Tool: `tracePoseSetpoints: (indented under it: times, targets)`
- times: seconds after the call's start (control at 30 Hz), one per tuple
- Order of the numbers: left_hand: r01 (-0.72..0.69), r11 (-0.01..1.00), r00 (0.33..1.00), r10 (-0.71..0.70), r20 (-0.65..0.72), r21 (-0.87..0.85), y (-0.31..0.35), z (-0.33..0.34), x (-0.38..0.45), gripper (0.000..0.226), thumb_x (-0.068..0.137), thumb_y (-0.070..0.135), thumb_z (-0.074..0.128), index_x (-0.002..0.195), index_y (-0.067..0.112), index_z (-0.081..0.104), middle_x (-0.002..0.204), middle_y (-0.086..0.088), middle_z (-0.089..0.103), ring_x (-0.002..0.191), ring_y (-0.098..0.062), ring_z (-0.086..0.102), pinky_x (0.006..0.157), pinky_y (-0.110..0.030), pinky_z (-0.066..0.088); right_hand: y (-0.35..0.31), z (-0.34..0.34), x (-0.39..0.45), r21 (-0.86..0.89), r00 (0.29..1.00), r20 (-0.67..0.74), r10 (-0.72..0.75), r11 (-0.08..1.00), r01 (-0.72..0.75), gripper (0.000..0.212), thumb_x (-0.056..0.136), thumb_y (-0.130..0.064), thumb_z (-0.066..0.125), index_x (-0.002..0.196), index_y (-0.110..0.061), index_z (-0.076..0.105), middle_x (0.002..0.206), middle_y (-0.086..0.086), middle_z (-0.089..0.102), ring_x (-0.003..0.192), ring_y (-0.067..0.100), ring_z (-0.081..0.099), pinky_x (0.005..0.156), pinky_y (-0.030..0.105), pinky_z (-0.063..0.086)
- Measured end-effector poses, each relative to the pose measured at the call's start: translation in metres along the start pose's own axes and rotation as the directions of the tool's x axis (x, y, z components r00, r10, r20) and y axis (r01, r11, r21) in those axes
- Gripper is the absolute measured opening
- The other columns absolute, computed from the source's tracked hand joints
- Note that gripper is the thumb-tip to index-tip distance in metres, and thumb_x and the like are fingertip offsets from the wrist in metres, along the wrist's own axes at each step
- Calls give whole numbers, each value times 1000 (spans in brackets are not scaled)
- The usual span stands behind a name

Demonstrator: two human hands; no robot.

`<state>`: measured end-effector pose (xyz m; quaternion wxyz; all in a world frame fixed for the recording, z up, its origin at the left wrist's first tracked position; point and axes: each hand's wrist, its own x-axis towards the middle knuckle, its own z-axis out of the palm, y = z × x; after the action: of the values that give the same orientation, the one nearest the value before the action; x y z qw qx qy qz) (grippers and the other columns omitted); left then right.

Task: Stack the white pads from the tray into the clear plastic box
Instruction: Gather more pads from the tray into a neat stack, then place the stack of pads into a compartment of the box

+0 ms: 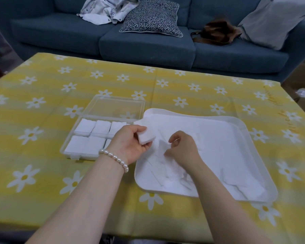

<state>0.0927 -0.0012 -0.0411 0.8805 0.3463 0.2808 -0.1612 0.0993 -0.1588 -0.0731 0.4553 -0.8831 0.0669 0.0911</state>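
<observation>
A white tray (pixel 250 131) on the right holds several loose white pads (pixel 218 141) scattered flat. To its left stands the clear plastic box (pixel 67 143) with its lid (pixel 116 106) folded open behind it; several stacks of pads (pixel 85 127) fill its two rows. My left hand (pixel 128 143) hovers over the tray's left edge and grips a small stack of pads (pixel 146 136). My right hand (pixel 183 147) rests in the tray beside it, fingers pinched on a loose pad (pixel 161 145).
The table wears a yellow cloth with white daisies (pixel 42 173). Behind it is a blue sofa (pixel 148 44) with a patterned cushion (pixel 151 16), a brown bag (pixel 217 32) and clothes. A pearl bracelet (pixel 114 158) is on my left wrist.
</observation>
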Motion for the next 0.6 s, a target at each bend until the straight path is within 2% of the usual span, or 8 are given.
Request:
tracePoseSetpoints:
  times: [0.1,0.13,0.2,0.3,0.37,0.43,0.6]
  targets:
    - [9,999,1000,-10,28,48,-1,0,-1,20,89,-3,48,107,4,53,101,-13,60,85,-24,60,67,-33,49,-5,-32,0,385,997,-11,80,920,-69,38,61,20,67,73,-13,52,55,-1,45,46,15,47,50,29,49]
    - [15,997,999,-17,37,70,-3,1,-1,20,89,-3,48,107,3,53,105,-14,59,85,-25,60,67,-34,51,-6,-41,-1,469,996,-12,88,880,-72,38,62,21,68,75,-12,53,54,-1,47,48,16,50,50,29,51]
    - [19,991,998,-26,51,131,-7,4,-2,14,90,-4,48,103,0,54,105,-17,57,84,-27,62,65,-37,56,-7,-56,-5,566,996,-25,89,822,-59,34,67,17,68,77,-13,55,60,0,56,49,14,56,46,23,49]
    - [8,972,996,-29,88,234,-15,8,-4,18,91,-6,48,106,0,55,100,-18,62,79,-29,69,64,-41,59,-11,-66,-9,704,998,10,56,708,-46,27,73,11,67,80,-13,56,70,5,62,55,13,60,52,25,50]
    - [-11,951,994,-25,110,309,-21,10,-4,18,91,-6,49,106,1,57,95,-15,67,76,-28,70,65,-40,59,-14,-65,-12,753,998,53,13,656,-49,25,73,9,68,80,-12,58,67,6,64,56,15,61,51,25,50]
    - [-22,932,992,-25,123,363,-26,12,-4,16,90,-5,51,101,2,61,91,-12,70,77,-26,70,67,-37,59,-16,-57,-15,754,997,71,-22,655,-39,25,72,9,69,80,-12,57,62,4,64,55,16,62,49,24,50]
    - [-54,915,985,-18,173,400,-29,13,-4,26,92,-8,44,110,-1,61,104,-18,69,90,-29,69,74,-35,58,-20,-34,-18,711,999,-17,-41,702,41,29,71,10,72,71,-12,53,50,-2,58,50,12,59,48,22,48]
